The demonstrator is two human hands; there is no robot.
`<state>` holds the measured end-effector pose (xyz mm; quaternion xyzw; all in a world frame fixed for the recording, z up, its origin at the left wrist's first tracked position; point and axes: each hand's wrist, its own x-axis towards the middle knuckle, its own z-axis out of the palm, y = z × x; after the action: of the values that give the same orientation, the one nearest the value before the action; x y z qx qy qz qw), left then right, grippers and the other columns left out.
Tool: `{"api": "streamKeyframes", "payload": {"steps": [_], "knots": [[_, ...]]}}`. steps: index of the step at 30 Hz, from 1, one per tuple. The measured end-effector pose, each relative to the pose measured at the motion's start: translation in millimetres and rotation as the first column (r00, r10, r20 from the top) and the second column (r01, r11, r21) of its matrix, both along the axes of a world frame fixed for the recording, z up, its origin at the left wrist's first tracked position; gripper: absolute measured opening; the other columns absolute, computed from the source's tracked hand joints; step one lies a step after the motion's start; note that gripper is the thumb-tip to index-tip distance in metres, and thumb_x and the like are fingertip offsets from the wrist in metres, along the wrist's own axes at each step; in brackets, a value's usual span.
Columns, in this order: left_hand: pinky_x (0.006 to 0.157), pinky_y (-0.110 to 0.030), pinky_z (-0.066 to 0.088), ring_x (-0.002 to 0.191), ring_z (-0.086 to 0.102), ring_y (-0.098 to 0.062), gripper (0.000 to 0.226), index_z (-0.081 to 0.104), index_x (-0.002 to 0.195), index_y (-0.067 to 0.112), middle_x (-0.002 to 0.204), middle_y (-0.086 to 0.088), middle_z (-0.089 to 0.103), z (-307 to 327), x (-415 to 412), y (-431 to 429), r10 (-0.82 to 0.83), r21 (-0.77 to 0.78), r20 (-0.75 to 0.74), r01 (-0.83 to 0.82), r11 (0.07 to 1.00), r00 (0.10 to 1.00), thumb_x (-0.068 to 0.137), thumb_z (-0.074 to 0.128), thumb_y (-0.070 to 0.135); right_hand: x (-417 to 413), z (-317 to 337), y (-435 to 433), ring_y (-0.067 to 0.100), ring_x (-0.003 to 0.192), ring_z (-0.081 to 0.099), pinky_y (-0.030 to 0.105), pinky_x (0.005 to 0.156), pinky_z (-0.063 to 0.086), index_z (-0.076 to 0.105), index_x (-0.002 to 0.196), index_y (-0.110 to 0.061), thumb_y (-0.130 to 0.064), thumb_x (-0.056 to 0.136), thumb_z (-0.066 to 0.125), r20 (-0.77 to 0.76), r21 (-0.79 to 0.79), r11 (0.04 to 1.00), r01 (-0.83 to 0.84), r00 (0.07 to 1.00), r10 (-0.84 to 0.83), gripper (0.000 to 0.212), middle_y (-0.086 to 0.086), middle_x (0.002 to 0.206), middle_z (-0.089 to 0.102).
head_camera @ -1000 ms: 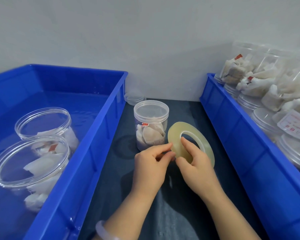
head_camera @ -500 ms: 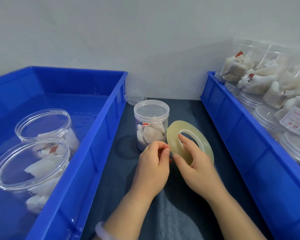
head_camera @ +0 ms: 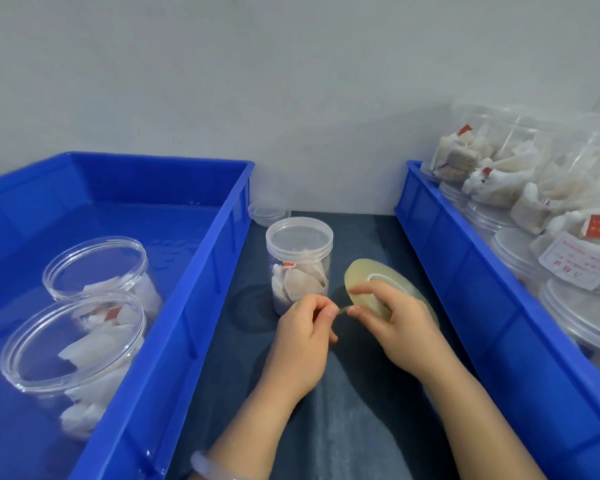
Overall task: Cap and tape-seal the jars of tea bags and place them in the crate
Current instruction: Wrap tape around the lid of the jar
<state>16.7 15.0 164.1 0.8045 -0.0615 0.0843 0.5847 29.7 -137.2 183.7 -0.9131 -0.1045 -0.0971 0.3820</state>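
**A:** What's new in the last half-second?

**B:** The tape end is free. The left grip (head_camera: 305,341) was picking at the edge of the roll (head_camera: 361,277). Now it pinches a short strip (head_camera: 343,309) and has drawn it off, so it runs taut between the two grips.

**A:** And the right grip?

**B:** The right grip (head_camera: 402,327) is clamped on the roll, holding it tilted on edge.

**A:** Where's the jar?

**B:** The jar (head_camera: 298,268) is just beyond the left grip, upright on the worktop (head_camera: 361,427). Its lid (head_camera: 298,235) is on and neither grip touches it. I see no tape on it.

**A:** So what does that mean for the job?

**B:** I'd say the hunt for the tape end is over and sealing can start. The strip looks too short to go round the lid seam, so more must come off first. The jar goes in a crate only after that.
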Motion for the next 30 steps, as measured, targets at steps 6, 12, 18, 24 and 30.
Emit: {"api": "streamKeyframes", "payload": {"steps": [6,12,18,24,30], "knots": [[0.083,-0.011,0.038,0.095,0.052,-0.006,0.012,0.058,0.098,0.021,0.102,0.005,0.057,35,12,7,0.366,-0.110,0.634,-0.390,0.914,0.681,0.087,0.060,0.024,26,56,-5,0.001,0.080,0.054,0.002,0.066,0.037,0.072,0.085,-0.026,-0.026,0.089,0.064,0.016,0.036,0.999,0.015,1.000,-0.015,0.008,-0.015,0.081,0.059],[0.108,-0.021,0.033,0.131,0.026,0.009,0.073,0.046,0.118,0.033,0.142,0.001,0.032,17,53,12,0.243,-0.083,0.446,-0.231,0.969,0.861,0.058,0.087,0.041,44,70,3,0.011,0.123,0.049,0.026,0.091,0.040,0.067,0.075,-0.039,-0.032,0.087,0.066,-0.085,-0.082,0.986,-0.146,0.987,0.139,0.014,-0.004,0.105,0.066],[0.105,-0.025,0.038,0.128,0.043,-0.010,0.074,0.039,0.113,0.039,0.134,-0.003,0.044,-2,66,17,0.247,-0.176,0.473,-0.185,0.967,0.845,0.053,0.080,0.054,54,58,7,-0.001,0.140,0.025,0.035,0.110,0.031,0.065,0.072,-0.040,-0.033,0.086,0.067,-0.167,-0.051,0.978,-0.201,0.968,0.190,0.017,-0.010,0.098,0.065],[0.093,-0.013,0.040,0.113,0.049,-0.008,0.085,0.037,0.109,0.038,0.121,-0.001,0.050,-1,65,13,0.298,-0.164,0.467,-0.250,0.954,0.832,0.042,0.081,0.067,55,57,14,0.000,0.139,0.029,0.034,0.106,0.036,0.069,0.072,-0.036,-0.029,0.085,0.069,-0.106,0.002,0.986,-0.170,0.980,0.169,0.015,-0.003,0.124,0.063],[0.087,-0.012,0.041,0.105,0.051,-0.007,0.077,0.042,0.107,0.029,0.112,0.001,0.052,3,64,11,0.329,-0.165,0.478,-0.285,0.944,0.814,0.048,0.073,0.067,54,54,18,-0.003,0.135,0.034,0.031,0.102,0.038,0.068,0.070,-0.038,-0.030,0.083,0.071,-0.057,0.034,0.992,-0.124,0.990,0.126,0.016,-0.008,0.119,0.063]]}}
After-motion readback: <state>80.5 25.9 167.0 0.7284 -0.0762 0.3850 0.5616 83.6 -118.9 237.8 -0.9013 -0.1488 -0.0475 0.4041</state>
